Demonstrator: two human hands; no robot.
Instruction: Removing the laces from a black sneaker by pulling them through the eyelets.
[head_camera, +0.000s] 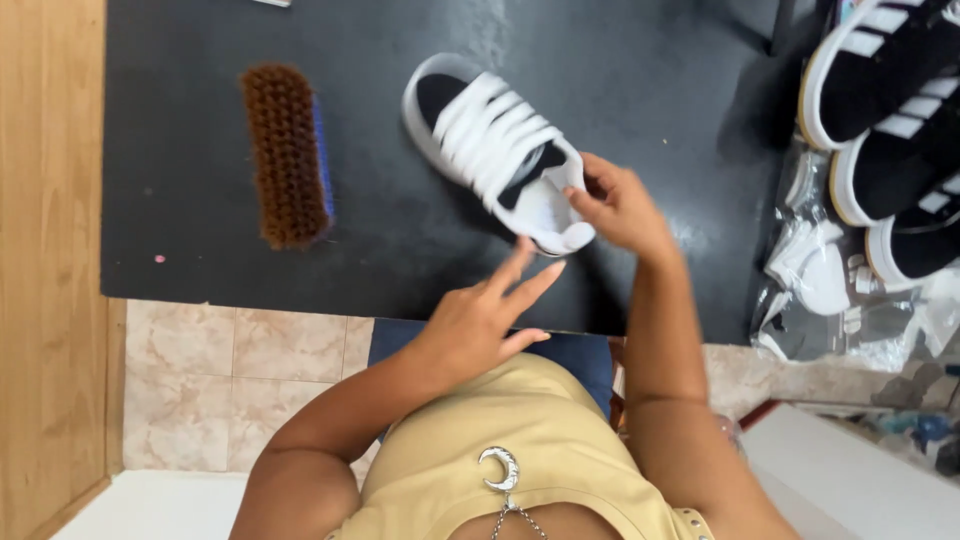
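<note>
Sneaker (497, 150) heel behind right hand (620, 208).

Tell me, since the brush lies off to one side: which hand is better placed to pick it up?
Probably the left hand: it is free, fingers spread, and nearer the brush. The right hand grips the sneaker.

I see my right hand (620, 205) pinching the heel collar of a black sneaker (497, 150) with white laces on the black table (200, 270). My left hand (480, 315) hovers open just below it. A brown-bristled brush (287, 155) lies well apart, bristles up.
</note>
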